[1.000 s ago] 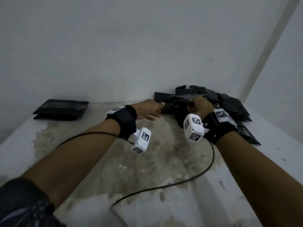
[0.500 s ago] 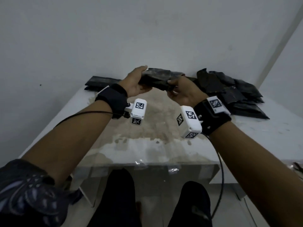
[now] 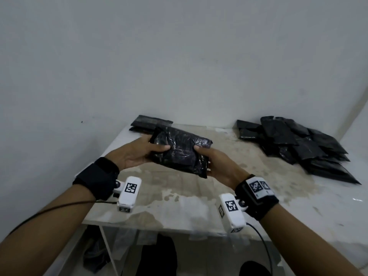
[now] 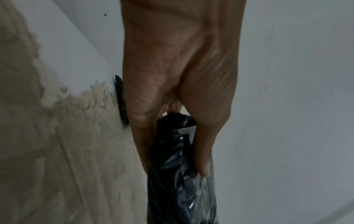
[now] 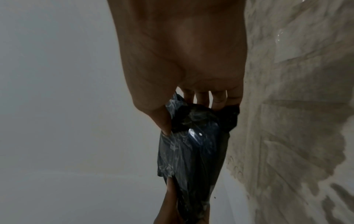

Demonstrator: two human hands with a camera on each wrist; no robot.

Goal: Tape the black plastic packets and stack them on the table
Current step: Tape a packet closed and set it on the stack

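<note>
One held packet (image 3: 180, 151), one flat stack (image 3: 148, 124), one loose heap (image 3: 298, 144), one table (image 3: 199, 198).

The desk (image 3: 199, 204) has a white top with a large worn, tan-stained patch across its middle, and it stands against a pale wall. A flat stack of black packets (image 3: 150, 124) lies at the far corner, beyond the left grip (image 3: 137, 154). A loose heap of black packets (image 3: 294, 144) lies to the right of the right grip (image 3: 219, 164), well apart from the stack.
</note>
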